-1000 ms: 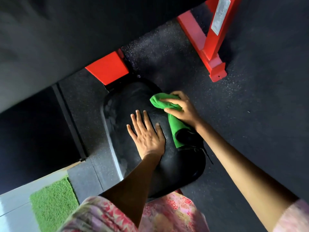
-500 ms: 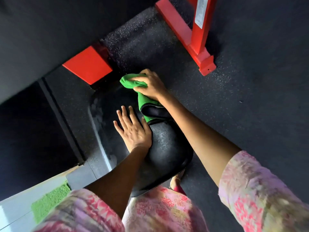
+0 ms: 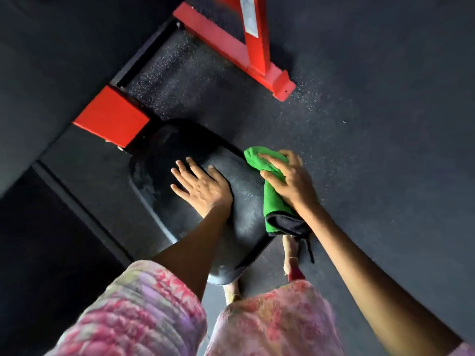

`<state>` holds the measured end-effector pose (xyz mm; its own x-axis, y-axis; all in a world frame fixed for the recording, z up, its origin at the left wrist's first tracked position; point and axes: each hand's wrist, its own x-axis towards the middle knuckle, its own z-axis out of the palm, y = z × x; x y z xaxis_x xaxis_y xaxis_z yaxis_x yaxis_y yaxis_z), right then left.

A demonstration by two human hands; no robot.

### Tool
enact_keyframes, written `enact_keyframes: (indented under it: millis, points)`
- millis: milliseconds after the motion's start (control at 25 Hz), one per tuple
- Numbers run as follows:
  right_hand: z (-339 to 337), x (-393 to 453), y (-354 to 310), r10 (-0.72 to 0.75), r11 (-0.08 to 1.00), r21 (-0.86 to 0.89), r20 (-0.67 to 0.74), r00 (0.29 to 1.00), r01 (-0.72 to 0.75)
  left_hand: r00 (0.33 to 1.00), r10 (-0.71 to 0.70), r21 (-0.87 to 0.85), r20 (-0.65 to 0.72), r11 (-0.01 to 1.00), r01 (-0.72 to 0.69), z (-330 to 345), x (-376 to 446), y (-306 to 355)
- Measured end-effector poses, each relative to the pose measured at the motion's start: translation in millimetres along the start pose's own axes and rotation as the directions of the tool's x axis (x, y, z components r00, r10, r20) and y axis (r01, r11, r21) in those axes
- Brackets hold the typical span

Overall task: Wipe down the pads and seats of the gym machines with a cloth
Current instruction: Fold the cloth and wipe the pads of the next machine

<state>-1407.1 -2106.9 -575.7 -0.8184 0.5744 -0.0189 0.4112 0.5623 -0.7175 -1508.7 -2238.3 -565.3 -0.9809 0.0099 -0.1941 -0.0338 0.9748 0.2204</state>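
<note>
A black padded seat (image 3: 164, 160) of a gym machine lies below me, with a dusty sheen on its surface. My left hand (image 3: 201, 187) rests flat on the middle of the seat, fingers straight and spread. My right hand (image 3: 288, 176) grips a green cloth (image 3: 272, 201) with a black underside, pressing it against the seat's right edge. The cloth's loose end hangs down past the seat's rim.
A red steel frame (image 3: 231, 47) with a foot plate stands on the black speckled rubber floor (image 3: 372, 124) ahead. A red bracket (image 3: 110, 116) joins the seat's far end. A dark panel fills the left. My bare feet (image 3: 291, 250) stand beside the seat.
My right hand has swept the green cloth from the seat's far end back along its right edge. The left hand stays flat on the seat. The view has shifted.
</note>
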Motion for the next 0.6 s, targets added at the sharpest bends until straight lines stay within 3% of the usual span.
enact_keyframes:
  millis: [80, 160, 240, 360, 480, 600]
  points:
    - [11, -44, -4, 0.153, 0.988, 0.011, -0.266, 0.952, -0.155, 0.998, 0.034, 0.001, 0.056, 0.999, -0.034, -2, -2, 0]
    - [28, -84, -14, 0.244, 0.970, 0.082, -0.388, 0.889, -0.230, 0.988, 0.081, 0.014, 0.129, 0.996, -0.084, -8, 1, -5]
    - [37, -101, -18, 0.239, 0.971, 0.108, -0.443, 0.864, -0.213, 0.941, 0.275, 0.099, 0.196, 0.950, -0.298, -17, 5, -32]
    - [31, -80, -19, 0.404, 0.914, 0.252, -0.476, 0.781, -0.319, 0.805, 0.547, 0.161, 0.232, 0.794, -0.586, -30, 12, -82]
    - [58, -103, -37, 0.442, 0.896, 0.276, -0.617, 0.651, -0.347, 0.779, 0.598, 0.110, 0.188, 0.776, -0.622, -27, 15, -93]
    - [92, -151, -69, 0.452, 0.891, 0.338, -0.594, 0.666, -0.303, 0.787, 0.602, 0.070, 0.134, 0.787, -0.614, -23, 14, -92]
